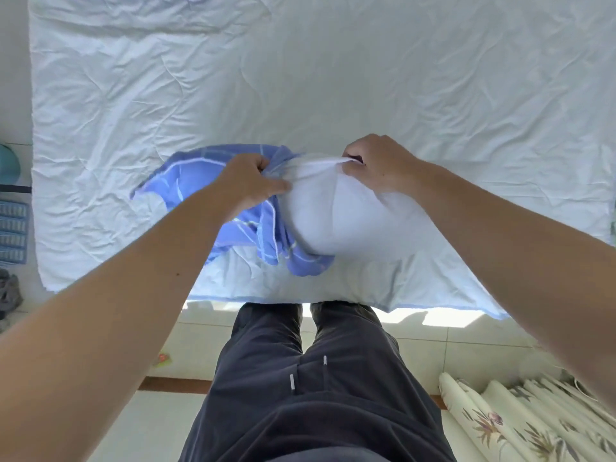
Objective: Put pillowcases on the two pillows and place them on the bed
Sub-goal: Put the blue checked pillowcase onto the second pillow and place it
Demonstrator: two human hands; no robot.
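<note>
Item one, white pillow [328, 215]: I see it lying at the near edge of the bed [300, 78], its left end tucked into the mouth of the pillowcase. Item two, blue checked pillowcase [203, 175]: bunched around the pillow's left end, the rest trailing left across the rumpled white sheet. Item three, left hand [250, 185]: grip clenched on the gathered pillowcase edge, thumb pressed against the pillow. Item four, right hand [380, 165]: grip pinching a fold of white pillow fabric at the top. Item five, dark trousers [310, 388]: the person stands against the bed's near edge on pale floor tiles. Item six, floral patterned fabric [520, 421]: lower right, on the floor.
</note>
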